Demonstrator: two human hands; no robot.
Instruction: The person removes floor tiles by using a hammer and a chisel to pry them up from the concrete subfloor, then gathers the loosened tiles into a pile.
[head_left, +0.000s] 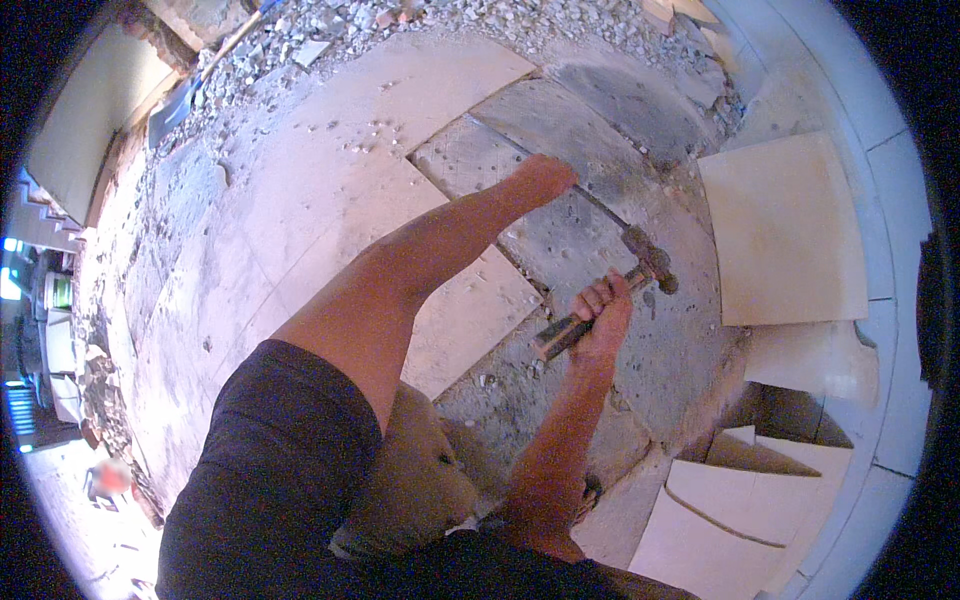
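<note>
My left hand (550, 178) is closed around a long thin metal chisel (602, 208), which slants across the broken floor. Its far end reaches up and left, toward the edge of a light floor tile (440, 80). In my right hand (608, 312), the fingers wrap round the handle of a hammer (655, 266). The hammer's head is right at the chisel's near end; whether they touch I cannot tell. Below both tools lies grey, rough bedding (565, 250) where the tile surface is gone.
Broken rubble (440, 18) is heaped along the far side. A loose square tile (785, 230) leans at the right by a pale tiled wall (895, 350). Several cut tile pieces (720, 515) lie at the lower right. A long handle (232, 45) rests at the far left.
</note>
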